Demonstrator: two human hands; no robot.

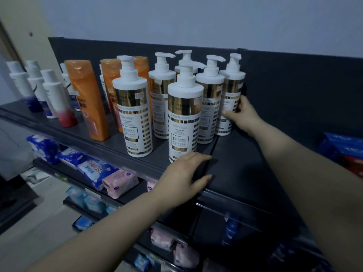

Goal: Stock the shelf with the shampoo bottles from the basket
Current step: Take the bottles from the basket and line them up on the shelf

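white-gold pump bottles (185, 114), six up; right hand (242, 116) grips rear-right bottle (230, 99), left hand (182, 177) flat, empty on shelf (245, 173) front edge; basket unseen.

The left hand (184, 177) and right hand (242, 114) are bare, with short, plain nails. Behind each hand, the left forearm (98, 232) and right forearm (314, 183) are bare too, unsleeved back to the edge of view.

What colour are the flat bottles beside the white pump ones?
The flat bottles are orange; the head view shows them best.
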